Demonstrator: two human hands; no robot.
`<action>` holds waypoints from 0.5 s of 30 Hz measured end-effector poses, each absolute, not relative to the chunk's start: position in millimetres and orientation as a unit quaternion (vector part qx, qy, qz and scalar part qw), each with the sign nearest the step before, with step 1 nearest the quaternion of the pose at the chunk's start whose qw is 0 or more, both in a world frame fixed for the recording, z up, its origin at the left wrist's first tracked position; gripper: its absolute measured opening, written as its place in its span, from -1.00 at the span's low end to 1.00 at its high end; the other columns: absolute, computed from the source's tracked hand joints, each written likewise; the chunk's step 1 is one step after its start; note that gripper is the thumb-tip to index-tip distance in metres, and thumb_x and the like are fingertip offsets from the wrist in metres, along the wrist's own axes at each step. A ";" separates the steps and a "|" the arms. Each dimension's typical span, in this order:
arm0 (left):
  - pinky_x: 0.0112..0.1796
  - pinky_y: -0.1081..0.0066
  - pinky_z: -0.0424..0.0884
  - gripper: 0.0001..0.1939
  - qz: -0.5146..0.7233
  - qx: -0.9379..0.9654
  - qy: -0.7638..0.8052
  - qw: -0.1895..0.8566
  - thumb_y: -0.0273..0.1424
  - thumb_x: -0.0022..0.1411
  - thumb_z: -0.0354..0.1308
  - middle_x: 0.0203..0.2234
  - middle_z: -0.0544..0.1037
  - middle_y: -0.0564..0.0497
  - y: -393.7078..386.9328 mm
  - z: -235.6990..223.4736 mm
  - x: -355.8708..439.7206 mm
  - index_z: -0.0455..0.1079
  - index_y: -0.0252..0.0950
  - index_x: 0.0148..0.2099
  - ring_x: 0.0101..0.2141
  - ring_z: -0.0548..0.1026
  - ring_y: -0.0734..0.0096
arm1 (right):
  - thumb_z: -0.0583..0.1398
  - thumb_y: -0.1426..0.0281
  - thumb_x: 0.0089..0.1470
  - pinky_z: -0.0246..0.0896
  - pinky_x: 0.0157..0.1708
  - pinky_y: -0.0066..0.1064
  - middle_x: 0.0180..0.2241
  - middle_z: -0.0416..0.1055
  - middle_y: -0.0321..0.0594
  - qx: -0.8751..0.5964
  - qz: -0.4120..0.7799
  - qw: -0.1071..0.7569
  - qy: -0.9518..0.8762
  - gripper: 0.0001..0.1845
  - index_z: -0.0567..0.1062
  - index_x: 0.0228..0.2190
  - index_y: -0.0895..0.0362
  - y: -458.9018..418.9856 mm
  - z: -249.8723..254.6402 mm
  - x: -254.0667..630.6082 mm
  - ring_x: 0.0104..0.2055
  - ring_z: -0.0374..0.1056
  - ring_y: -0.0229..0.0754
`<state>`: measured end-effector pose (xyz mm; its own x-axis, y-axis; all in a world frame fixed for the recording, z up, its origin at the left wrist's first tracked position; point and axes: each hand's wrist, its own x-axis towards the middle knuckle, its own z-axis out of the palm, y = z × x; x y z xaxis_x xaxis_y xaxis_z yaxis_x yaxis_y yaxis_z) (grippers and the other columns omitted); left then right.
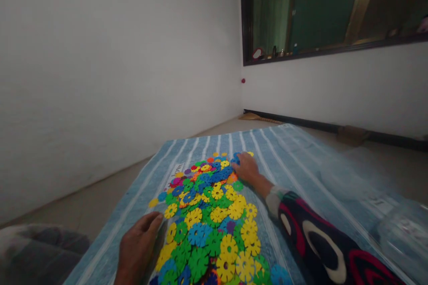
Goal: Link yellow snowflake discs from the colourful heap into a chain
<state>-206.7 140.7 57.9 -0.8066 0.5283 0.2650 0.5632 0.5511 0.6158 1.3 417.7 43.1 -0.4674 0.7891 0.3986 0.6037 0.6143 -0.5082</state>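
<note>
A long heap of notched plastic flower discs [219, 213] in yellow, green, blue and other colours lies on a striped blue cloth [133, 205]. My right hand [246, 168] reaches to the far right end of the heap. Its fingers are bent over a blue flower disc [236, 158], and the fingertips are partly hidden. Beside the heap's near left edge rests my left hand [138, 245], thumb and fingers extended loosely. The tips lie close to a yellow flower disc [170, 210], with nothing visible in the hand.
At the right edge of the cloth stands a clear plastic container [406, 231], with more see-through plastic [351, 173] behind it. A white wall [117, 62] runs along the left. Grey fabric [40, 254] shows at the lower left. A window [321, 9] is at the back right.
</note>
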 end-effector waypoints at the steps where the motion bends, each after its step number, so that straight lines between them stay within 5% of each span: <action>1: -0.08 0.14 0.50 -0.59 -0.363 -0.298 -0.883 0.011 -0.06 0.06 0.01 -0.29 0.68 -0.01 139.9 56.6 -208.0 0.57 -0.19 -0.30 -0.20 0.61 0.05 | 0.11 0.24 0.21 0.06 0.06 -0.23 -0.06 0.41 0.07 -0.437 0.145 0.301 -0.835 -0.62 0.46 -0.09 0.27 437.2 42.4 5.6 0.06 0.26 0.01; 6: -0.01 0.11 0.45 -0.58 -0.372 -0.276 -0.886 -0.021 -0.05 0.02 0.02 -0.24 0.67 -0.02 142.0 49.4 -208.5 0.57 -0.18 -0.30 -0.13 0.58 0.01 | 0.09 0.02 0.20 0.05 0.04 -0.20 -0.02 0.40 0.17 -0.514 0.114 0.196 -0.827 -0.40 0.44 -0.02 0.29 485.6 28.6 5.3 0.06 0.27 0.05; 15: -0.15 0.20 0.50 -0.58 -0.374 -0.270 -0.886 -0.040 -0.03 -0.05 0.05 -0.33 0.67 0.01 143.7 49.5 -203.8 0.56 -0.17 -0.30 -0.26 0.59 0.07 | 0.03 0.02 0.25 0.06 0.07 -0.23 -0.05 0.43 0.02 -0.424 0.132 0.263 -0.856 -0.45 0.47 -0.10 0.24 420.6 14.6 -79.5 0.06 0.27 -0.01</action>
